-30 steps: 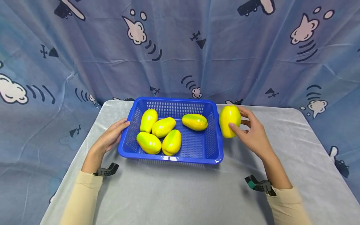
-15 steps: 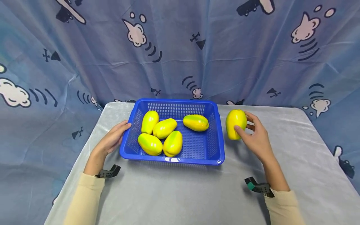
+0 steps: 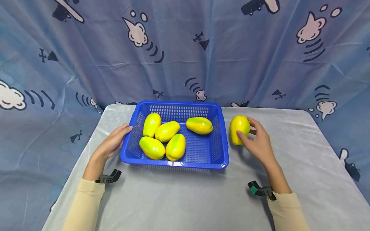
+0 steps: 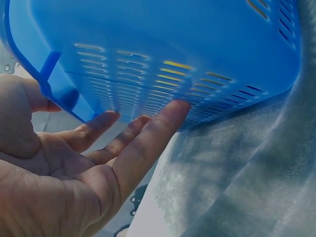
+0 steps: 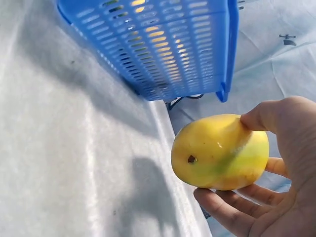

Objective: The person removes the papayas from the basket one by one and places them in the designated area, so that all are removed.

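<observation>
A blue plastic basket (image 3: 199, 150) with slotted walls holds several yellow-green papayas (image 3: 199, 125). At its left side my left hand (image 3: 115, 140) grips the rim with the thumb over it. The left wrist view shows the fingers (image 4: 148, 145) spread against the slotted outer wall. Just right of the basket, my right hand (image 3: 258, 141) holds another papaya (image 3: 239, 128) between the thumb and fingers. That papaya (image 5: 217, 153) shows a dark stem spot in the right wrist view, and the fingertips lie along its underside.
The table (image 3: 179, 199) wears a light grey cloth. Behind it hangs a blue patterned curtain (image 3: 173, 48). Four-cluster fruit aside, one papaya lies alone toward the basket's right. A shadow (image 5: 148, 192) of the right hand falls on the cloth.
The right hand has carried its papaya slightly away from the basket's right edge and lower. The left hand stays at the rim, and the papayas in the basket lie as before.
</observation>
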Action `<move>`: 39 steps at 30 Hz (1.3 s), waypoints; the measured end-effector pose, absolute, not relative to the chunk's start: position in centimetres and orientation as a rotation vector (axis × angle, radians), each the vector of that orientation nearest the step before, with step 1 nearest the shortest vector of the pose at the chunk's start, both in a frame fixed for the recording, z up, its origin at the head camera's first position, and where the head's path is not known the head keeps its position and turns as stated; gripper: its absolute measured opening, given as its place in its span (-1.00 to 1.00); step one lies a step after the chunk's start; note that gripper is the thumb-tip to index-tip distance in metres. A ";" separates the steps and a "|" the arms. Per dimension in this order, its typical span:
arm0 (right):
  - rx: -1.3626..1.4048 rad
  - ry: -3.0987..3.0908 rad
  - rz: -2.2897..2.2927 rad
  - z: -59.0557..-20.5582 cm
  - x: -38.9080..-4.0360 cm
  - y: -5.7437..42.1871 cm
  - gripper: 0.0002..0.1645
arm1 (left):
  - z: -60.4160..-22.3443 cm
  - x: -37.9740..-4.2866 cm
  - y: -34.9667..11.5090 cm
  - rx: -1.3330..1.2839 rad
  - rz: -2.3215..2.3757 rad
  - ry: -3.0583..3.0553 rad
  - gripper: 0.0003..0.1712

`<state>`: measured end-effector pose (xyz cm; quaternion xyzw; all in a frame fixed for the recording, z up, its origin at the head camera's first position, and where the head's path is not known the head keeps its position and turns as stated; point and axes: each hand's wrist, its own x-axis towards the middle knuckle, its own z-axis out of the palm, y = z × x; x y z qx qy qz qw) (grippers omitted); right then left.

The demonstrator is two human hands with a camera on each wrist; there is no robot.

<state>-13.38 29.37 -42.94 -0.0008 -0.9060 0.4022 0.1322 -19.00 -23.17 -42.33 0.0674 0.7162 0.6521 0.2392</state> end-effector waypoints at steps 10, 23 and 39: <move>-0.018 -2.707 1.167 -44.4 -13.8 29.9 -0.12 | -42.5 -18.9 -23.1 0.170 1.784 1.963 -0.21; -0.080 -2.726 1.153 -45.2 -14.0 29.7 -0.14 | -42.2 -18.9 -23.2 0.161 1.764 1.990 -0.20; -0.134 -2.783 1.124 -45.2 -14.1 29.6 -0.11 | -42.3 -19.2 -23.2 0.159 1.770 1.986 -0.20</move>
